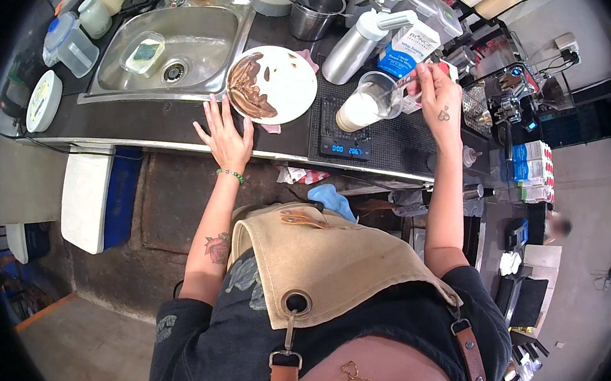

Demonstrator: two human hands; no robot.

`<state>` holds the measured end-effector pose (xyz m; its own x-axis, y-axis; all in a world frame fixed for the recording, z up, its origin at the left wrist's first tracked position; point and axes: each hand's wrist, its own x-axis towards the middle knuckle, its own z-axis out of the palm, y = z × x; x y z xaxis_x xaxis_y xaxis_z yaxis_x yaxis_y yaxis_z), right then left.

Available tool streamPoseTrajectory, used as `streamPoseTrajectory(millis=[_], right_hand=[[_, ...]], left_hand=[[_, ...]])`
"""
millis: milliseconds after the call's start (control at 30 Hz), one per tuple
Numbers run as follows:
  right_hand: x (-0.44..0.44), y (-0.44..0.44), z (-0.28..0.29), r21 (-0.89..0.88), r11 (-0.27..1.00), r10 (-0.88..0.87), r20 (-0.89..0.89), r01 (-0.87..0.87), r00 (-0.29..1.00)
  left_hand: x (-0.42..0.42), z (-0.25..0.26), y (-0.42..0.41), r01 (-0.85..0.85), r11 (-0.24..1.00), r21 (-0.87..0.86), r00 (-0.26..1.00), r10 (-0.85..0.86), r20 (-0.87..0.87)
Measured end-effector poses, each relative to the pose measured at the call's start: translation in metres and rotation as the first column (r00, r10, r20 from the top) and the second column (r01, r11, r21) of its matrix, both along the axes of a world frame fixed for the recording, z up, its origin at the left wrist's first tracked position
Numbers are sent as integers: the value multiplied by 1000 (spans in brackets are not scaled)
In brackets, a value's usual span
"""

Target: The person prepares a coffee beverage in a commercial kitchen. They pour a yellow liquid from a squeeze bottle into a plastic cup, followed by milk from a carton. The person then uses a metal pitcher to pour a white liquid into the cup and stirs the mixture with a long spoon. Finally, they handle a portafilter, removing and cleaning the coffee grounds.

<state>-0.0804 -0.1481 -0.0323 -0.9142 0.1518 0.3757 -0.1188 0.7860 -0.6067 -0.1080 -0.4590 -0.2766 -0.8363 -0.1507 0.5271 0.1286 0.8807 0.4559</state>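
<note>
A clear plastic cup (362,107) with a creamy white drink stands on a black digital scale (342,149), whose display is lit. My right hand (435,88) pinches the handle of a thin utensil (403,81) at the cup's mouth; its lower end is hard to make out. My left hand (227,132) rests palm down near the counter's front edge, fingers spread, holding nothing. Just beyond its fingers lies a round white plate (293,93), smeared with chocolate-brown sauce on its left side. Pink cloth (272,129) shows from under the plate.
Left of the plate is a steel sink (193,33) with a sponge in a plastic tub (143,54). A metal whipped-cream dispenser (351,49) and a whip topping carton (407,50) stand behind the cup. An espresso machine (509,96) is at the right. A cooler box (88,197) sits below the counter.
</note>
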Motion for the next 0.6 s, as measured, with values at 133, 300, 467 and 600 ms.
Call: streamPoseTrajectory(millis=[133, 300, 467, 600], right_hand=[[-5, 2, -6, -103, 995, 5, -18, -7, 1000], [4, -6, 4, 98, 995, -13, 35, 9, 999], [5, -7, 5, 87, 996, -21, 61, 15, 998], [1, -6, 1, -118, 993, 22, -15, -24, 1000]], left_hand=[[-1, 0, 0, -4, 1000, -2, 1000, 4, 2], [-2, -2, -1, -4, 1000, -14, 1000, 4, 11], [-3, -1, -1, -1, 1000, 3, 1000, 1, -7], [-1, -2, -1, -1, 1000, 3, 1000, 1, -18]])
